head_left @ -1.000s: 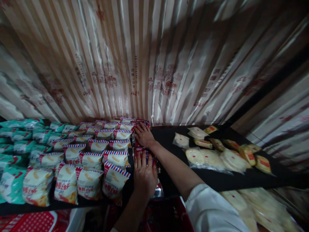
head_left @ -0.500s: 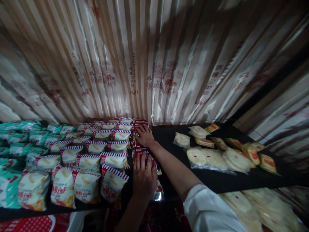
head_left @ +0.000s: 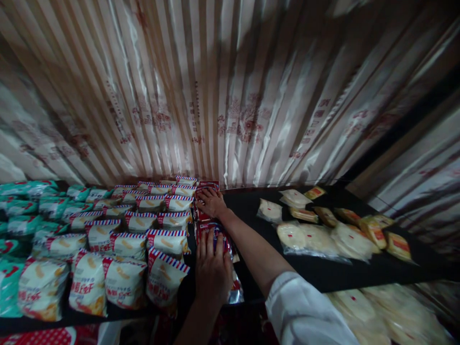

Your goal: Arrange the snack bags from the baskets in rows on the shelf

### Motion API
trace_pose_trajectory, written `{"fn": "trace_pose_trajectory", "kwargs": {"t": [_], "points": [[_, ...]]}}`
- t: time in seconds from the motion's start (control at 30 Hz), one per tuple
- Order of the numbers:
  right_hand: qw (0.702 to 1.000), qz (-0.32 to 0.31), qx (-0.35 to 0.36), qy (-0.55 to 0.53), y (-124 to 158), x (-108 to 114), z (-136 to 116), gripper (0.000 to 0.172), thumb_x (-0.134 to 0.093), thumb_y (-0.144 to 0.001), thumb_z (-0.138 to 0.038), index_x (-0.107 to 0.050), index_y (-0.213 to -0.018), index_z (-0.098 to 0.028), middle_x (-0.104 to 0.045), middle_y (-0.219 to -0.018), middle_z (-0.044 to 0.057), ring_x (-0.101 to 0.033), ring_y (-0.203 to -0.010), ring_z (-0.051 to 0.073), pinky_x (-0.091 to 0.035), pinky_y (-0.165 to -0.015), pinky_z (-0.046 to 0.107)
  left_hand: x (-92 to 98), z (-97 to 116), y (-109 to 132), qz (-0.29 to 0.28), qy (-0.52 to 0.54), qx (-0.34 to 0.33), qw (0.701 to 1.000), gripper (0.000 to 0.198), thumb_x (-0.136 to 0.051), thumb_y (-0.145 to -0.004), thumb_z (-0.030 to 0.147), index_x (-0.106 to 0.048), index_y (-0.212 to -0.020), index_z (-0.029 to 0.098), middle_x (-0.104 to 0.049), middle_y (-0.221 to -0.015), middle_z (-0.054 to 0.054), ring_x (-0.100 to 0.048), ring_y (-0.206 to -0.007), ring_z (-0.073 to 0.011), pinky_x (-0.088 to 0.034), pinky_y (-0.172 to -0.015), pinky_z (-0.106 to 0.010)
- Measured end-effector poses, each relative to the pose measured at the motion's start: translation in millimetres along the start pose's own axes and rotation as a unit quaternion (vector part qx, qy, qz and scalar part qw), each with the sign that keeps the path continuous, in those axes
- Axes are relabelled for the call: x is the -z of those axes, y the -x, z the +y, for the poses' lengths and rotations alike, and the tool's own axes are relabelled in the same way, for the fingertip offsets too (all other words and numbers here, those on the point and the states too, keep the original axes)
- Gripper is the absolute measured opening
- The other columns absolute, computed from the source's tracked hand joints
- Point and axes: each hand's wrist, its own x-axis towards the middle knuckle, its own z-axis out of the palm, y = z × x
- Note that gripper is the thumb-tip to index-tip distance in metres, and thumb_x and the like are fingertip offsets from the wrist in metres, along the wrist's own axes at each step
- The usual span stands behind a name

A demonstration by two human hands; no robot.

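My left hand [head_left: 212, 270] lies palm down on the nearer of the dark red and purple packets [head_left: 210, 226], its fingers stretched forward. Farther back, my right hand [head_left: 212, 203] rests flat on another dark red packet [head_left: 207, 185] near the curtain, fingers spread. Both hands are open and grip nothing. The packets lie in a row running away from me, partly hidden under my hands. Just left of them stand white snack bags [head_left: 163, 278] with red and blue striped tops.
Teal bags [head_left: 53, 206] fill the far left of the black-covered table [head_left: 258, 263]. Clear bags of pale round flat pieces [head_left: 293, 235] and yellow packets [head_left: 398, 247] lie at right. A pleated curtain [head_left: 247, 96] hangs behind. More clear bags [head_left: 359, 306] are at lower right.
Both hands stay on the dark red packets, with only a slight shift of the fingers. The view has moved a little, so the snack bags appear slightly lower and farther left.
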Motion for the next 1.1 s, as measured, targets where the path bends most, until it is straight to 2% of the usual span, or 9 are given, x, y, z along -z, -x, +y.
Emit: {"fn": "trace_pose_trajectory", "kwargs": {"t": [0.2,0.3,0.37,0.47,0.57,0.63,0.73,1.0,1.1], "points": [[1.000,-0.015,-0.005,-0.010,-0.1,4.5,-1.8,0.061,-0.021,-0.089,-0.062,-0.035,-0.140,-0.031,-0.029,-0.152,0.000,-0.013,-0.141,0.026,-0.009,-0.111,0.051,-2.2,-0.3,1.4,0.005,0.002,-0.005,1.000,0.041,-0.044,-0.087,0.024,-0.052,-0.127,0.019,-0.052,-0.134,-0.010,-0.043,-0.128,-0.0260,-0.041,-0.103,-0.047],[1.000,0.009,0.004,-0.017,0.7,9.3,-1.9,0.060,-0.021,-0.090,-0.059,-0.027,-0.143,-0.031,-0.027,-0.152,0.001,-0.008,-0.142,0.028,-0.008,-0.111,0.054,-1.1,0.2,-0.1,-0.012,-0.006,0.009,1.000,0.041,-0.044,-0.087,0.024,-0.052,-0.127,0.019,-0.050,-0.136,-0.010,-0.043,-0.128,-0.0259,-0.040,-0.103,-0.046],[0.999,0.040,-0.011,-0.016,2.4,10.9,1.1,0.056,-0.024,-0.093,-0.053,-0.029,-0.143,-0.030,-0.025,-0.153,0.001,-0.008,-0.142,0.027,-0.009,-0.111,0.054,-0.1,0.6,-1.2,-0.022,-0.008,0.010,1.000,0.042,-0.044,-0.087,0.024,-0.051,-0.128,0.019,-0.050,-0.137,-0.010,-0.042,-0.128,-0.0257,-0.040,-0.104,-0.045],[0.989,0.117,-0.070,-0.051,7.7,9.7,12.9,0.050,-0.028,-0.094,-0.044,-0.037,-0.139,-0.023,-0.024,-0.153,0.007,-0.018,-0.141,0.024,-0.017,-0.112,0.046,1.5,1.0,-1.8,-0.026,-0.002,0.007,1.000,0.043,-0.044,-0.087,0.024,-0.051,-0.128,0.018,-0.050,-0.136,-0.010,-0.042,-0.128,-0.0265,-0.039,-0.104,-0.046],[0.962,0.181,-0.131,-0.154,16.0,5.2,29.1,0.049,-0.031,-0.094,-0.037,-0.043,-0.136,-0.014,-0.039,-0.145,0.012,-0.031,-0.136,0.021,-0.028,-0.110,0.036,2.8,1.2,-1.5,-0.023,0.000,0.002,1.000,0.043,-0.044,-0.087,0.024,-0.051,-0.129,0.018,-0.051,-0.136,-0.011,-0.042,-0.129,-0.0270,-0.039,-0.104,-0.047],[0.951,0.181,-0.144,-0.205,21.8,1.1,36.6,0.048,-0.033,-0.093,-0.036,-0.045,-0.133,-0.013,-0.051,-0.136,0.011,-0.044,-0.128,0.018,-0.035,-0.105,0.030,3.3,1.1,-1.4,-0.024,-0.005,-0.004,1.000,0.043,-0.043,-0.087,0.024,-0.050,-0.129,0.017,-0.050,-0.136,-0.011,-0.041,-0.129,-0.0275,-0.039,-0.104,-0.047],[0.950,0.161,-0.141,-0.229,27.5,-6.0,38.7,0.047,-0.036,-0.093,-0.037,-0.049,-0.131,-0.012,-0.063,-0.122,0.009,-0.059,-0.112,0.016,-0.044,-0.095,0.024,3.2,0.7,-1.8,-0.030,-0.011,-0.014,0.999,0.043,-0.042,-0.087,0.022,-0.050,-0.129,0.016,-0.050,-0.136,-0.012,-0.041,-0.129,-0.0281,-0.040,-0.103,-0.048],[0.953,0.153,-0.145,-0.219,24.8,-14.7,32.9,0.043,-0.037,-0.091,-0.033,-0.052,-0.128,-0.017,-0.065,-0.119,0.007,-0.061,-0.110,0.018,-0.046,-0.096,0.029,2.6,0.6,-2.8,-0.030,-0.003,-0.003,1.000,0.043,-0.042,-0.087,0.023,-0.050,-0.129,0.017,-0.050,-0.136,-0.012,-0.042,-0.128,-0.0281,-0.040,-0.102,-0.048],[0.956,0.167,-0.139,-0.198,27.2,-8.7,31.5,0.048,-0.037,-0.091,-0.032,-0.045,-0.134,-0.013,-0.059,-0.128,0.009,-0.054,-0.119,0.019,-0.042,-0.099,0.030,2.9,1.6,-2.6,-0.027,0.000,-0.002,1.000,0.043,-0.044,-0.087,0.024,-0.051,-0.128,0.018,-0.050,-0.136,-0.011,-0.043,-0.128,-0.0287,-0.041,-0.101,-0.048]]}}
